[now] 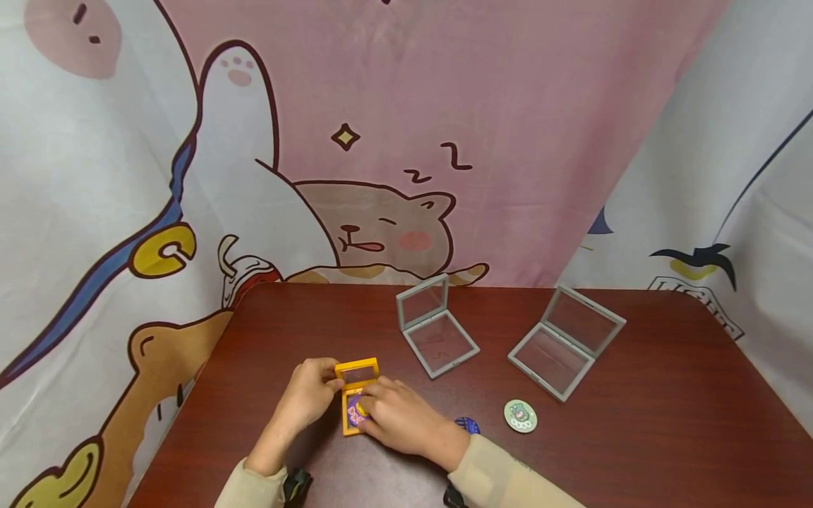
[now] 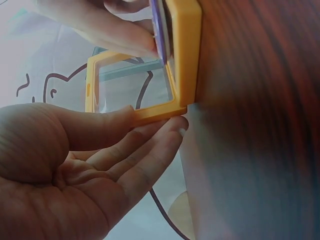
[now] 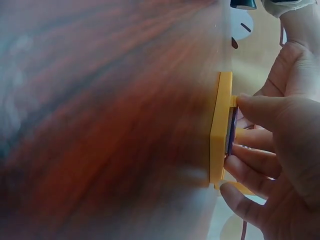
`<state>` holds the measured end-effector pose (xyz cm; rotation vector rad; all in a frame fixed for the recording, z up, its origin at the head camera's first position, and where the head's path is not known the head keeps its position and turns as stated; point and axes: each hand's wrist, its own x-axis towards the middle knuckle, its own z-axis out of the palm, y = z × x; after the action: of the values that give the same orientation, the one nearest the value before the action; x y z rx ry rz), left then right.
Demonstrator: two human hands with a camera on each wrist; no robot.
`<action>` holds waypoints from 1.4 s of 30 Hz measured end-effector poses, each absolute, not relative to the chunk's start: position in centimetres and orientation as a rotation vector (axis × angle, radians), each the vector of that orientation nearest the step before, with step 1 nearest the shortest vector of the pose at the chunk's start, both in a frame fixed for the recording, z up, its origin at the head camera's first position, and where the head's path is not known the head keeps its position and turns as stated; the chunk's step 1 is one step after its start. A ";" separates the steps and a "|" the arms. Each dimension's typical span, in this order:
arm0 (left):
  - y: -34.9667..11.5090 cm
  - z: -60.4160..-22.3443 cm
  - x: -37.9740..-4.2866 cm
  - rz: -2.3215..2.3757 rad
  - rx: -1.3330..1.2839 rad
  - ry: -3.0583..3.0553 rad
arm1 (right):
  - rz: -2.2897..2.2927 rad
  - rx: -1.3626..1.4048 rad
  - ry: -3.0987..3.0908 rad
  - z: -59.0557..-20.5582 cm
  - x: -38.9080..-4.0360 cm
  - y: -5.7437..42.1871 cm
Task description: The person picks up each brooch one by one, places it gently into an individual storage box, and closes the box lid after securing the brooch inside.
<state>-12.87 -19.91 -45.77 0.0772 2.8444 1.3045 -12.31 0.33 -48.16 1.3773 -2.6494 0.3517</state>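
A small yellow hinged display case (image 1: pixel 346 422) with clear panes stands open on the table, its lid raised at the back. My left hand (image 1: pixel 309 394) pinches the left side of that lid between thumb and fingers, as the left wrist view also shows. Over the base, my right hand (image 1: pixel 406 421) holds a round purple badge (image 1: pixel 353 414) with a pink and yellow print. Seen edge-on in the left wrist view, the badge (image 2: pixel 160 32) lies against the base's inner side. The right fingers cover part of it.
Two larger grey hinged cases (image 1: pixel 438 339) (image 1: pixel 552 360) stand open farther back. A pale green round badge (image 1: pixel 520 416) lies to the right. Beside my right wrist is a dark blue badge (image 1: pixel 468 425), partly hidden. A printed cloth (image 1: pixel 508 106) hangs behind the brown table (image 1: pixel 667 423).
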 end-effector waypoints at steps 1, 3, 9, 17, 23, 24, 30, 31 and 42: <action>-19.9 -45.8 -12.9 1.306 0.079 2.844 | 0.341 1.372 -2.646 -48.2 -12.3 0.3; -19.9 -45.7 -12.8 1.307 0.086 2.843 | 0.321 1.365 -2.643 -48.2 -12.3 0.2; -19.9 -45.6 -12.7 1.314 0.087 2.838 | 0.302 1.342 -2.653 -48.3 -12.3 0.1; -20.0 -45.4 -12.6 1.304 0.090 2.844 | 0.340 1.310 -2.641 -48.2 -12.4 0.4; -20.5 -44.0 -12.3 1.300 0.046 2.848 | 0.507 1.233 -2.504 -47.4 -13.2 1.3; -20.6 -43.6 -12.2 1.293 0.039 2.858 | 0.538 1.223 -2.472 -47.3 -13.4 1.5; -20.9 -42.5 -12.0 1.273 0.035 2.910 | 0.695 1.149 -2.330 -46.6 -14.4 2.3; -20.9 -42.5 -12.0 1.276 0.030 2.910 | 0.718 1.128 -2.328 -46.6 -14.5 2.4; -20.6 -42.5 -11.9 1.258 -0.055 2.890 | 0.772 0.972 -2.580 -46.5 -14.6 2.1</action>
<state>-11.94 -20.57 -42.48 -0.0549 2.8898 1.2581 -14.56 2.14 -46.51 0.9719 -2.5799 0.7717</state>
